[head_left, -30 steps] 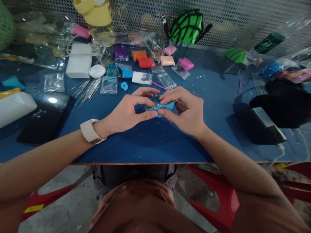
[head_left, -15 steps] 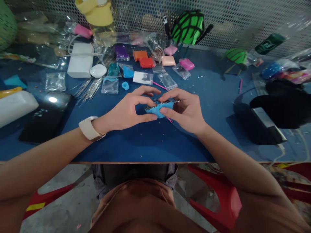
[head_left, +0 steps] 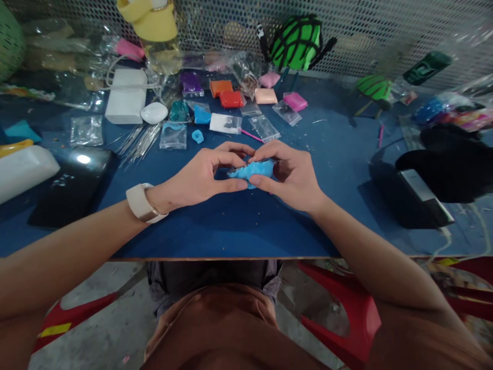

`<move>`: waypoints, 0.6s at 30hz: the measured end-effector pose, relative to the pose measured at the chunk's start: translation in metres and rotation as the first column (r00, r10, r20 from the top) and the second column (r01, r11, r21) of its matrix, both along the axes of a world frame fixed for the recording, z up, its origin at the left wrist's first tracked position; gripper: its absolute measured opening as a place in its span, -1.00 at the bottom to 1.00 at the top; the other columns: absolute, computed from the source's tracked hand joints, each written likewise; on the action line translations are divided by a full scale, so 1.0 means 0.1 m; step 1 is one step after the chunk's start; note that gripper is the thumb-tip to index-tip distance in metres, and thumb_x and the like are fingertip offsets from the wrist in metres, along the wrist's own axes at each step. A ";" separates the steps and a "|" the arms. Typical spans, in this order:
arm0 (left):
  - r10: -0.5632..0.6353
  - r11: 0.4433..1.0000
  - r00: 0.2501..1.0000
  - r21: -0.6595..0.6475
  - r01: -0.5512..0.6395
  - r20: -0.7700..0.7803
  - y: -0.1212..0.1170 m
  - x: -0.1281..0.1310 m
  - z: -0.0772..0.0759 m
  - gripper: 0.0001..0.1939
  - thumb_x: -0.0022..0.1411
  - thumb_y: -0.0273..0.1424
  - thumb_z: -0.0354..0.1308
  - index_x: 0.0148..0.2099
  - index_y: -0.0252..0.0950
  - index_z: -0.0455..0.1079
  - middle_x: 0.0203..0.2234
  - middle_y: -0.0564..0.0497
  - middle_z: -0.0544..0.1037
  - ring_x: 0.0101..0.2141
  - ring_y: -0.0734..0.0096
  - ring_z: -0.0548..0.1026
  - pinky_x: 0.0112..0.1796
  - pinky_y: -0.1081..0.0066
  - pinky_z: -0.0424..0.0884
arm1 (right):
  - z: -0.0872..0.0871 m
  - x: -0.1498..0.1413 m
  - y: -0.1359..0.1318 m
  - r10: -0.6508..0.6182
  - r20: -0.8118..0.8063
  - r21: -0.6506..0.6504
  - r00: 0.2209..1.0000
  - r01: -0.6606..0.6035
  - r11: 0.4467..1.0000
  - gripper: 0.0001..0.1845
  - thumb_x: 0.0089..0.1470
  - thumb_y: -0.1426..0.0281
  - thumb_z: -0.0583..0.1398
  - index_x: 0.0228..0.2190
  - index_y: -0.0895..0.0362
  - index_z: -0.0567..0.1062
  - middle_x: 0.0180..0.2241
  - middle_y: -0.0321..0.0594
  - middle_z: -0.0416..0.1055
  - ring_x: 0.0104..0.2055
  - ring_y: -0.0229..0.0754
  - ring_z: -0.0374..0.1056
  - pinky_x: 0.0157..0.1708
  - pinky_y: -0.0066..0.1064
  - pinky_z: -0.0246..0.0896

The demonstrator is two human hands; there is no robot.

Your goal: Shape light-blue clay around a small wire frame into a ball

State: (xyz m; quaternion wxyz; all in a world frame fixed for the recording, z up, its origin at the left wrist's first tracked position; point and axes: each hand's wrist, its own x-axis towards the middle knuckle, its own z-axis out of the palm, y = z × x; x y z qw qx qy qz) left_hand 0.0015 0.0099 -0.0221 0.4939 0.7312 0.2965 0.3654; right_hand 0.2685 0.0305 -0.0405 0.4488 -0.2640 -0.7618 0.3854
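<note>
Both of my hands meet over the middle of the blue table and pinch one lump of light blue clay. My left hand, with a pale watch on its wrist, grips the lump's left side between thumb and fingers. My right hand grips the right side, thumb under and fingers curled over. A thin metal piece seems to sit along the clay's top edge, mostly hidden by my fingers.
Behind my hands lie small clear bags, clay blocks in orange, red, pink and purple, a white box and a green-and-black figure. A black tablet lies left; a black device right.
My fingers have closed in over the clay, pressing it into a thicker lump. The pink stick seen under my right hand is now hidden. Both hands stayed in the same spot.
</note>
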 end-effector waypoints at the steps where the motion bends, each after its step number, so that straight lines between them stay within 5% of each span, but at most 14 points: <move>1: -0.014 1.000 1.000 0.003 0.013 0.012 0.01 -0.01 0.00 -0.71 0.45 -0.05 0.61 0.03 -0.09 0.80 0.45 -0.15 0.63 0.43 -0.12 0.63 0.41 -0.15 0.64 | -0.01 0.00 0.01 -0.003 -0.013 0.007 1.000 0.003 1.000 -0.62 0.23 0.07 0.65 -0.03 -0.06 0.80 -0.08 -0.21 0.70 -0.11 -0.12 0.58 -0.24 -0.31 0.51; 10: -0.107 0.992 0.987 0.053 0.114 -0.116 0.13 -0.14 0.10 -0.74 0.51 -0.02 0.53 0.06 -0.01 0.86 0.44 -0.15 0.66 0.42 -0.18 0.63 0.36 -0.16 0.69 | -0.06 0.03 0.11 0.131 -0.085 -0.117 0.988 -0.141 0.983 -0.57 0.15 0.12 0.70 -0.04 0.02 0.83 -0.15 -0.23 0.73 -0.34 -0.27 0.53 -0.42 -0.43 0.43; 14: -0.016 0.999 1.000 -0.048 0.017 0.017 0.08 -0.09 0.08 -0.77 0.55 -0.04 0.47 -0.03 0.00 0.88 0.28 -0.10 0.79 0.30 -0.10 0.73 0.19 -0.01 0.81 | -0.05 0.01 0.08 0.039 -0.072 -0.014 0.997 -0.040 0.999 -0.54 0.15 0.05 0.70 -0.03 -0.03 0.84 -0.10 -0.20 0.74 -0.22 -0.18 0.60 -0.31 -0.35 0.53; 18: 0.064 0.998 0.996 -0.012 -0.064 0.055 0.07 -0.08 0.05 -0.78 0.54 -0.09 0.47 -0.02 -0.07 0.86 0.09 -0.09 0.87 0.11 0.01 0.82 0.13 0.03 0.82 | -0.02 -0.02 0.04 -0.025 -0.040 0.161 0.999 0.031 0.987 -0.61 0.20 0.04 0.67 -0.06 -0.06 0.83 -0.12 -0.20 0.75 -0.10 -0.05 0.65 -0.12 -0.17 0.66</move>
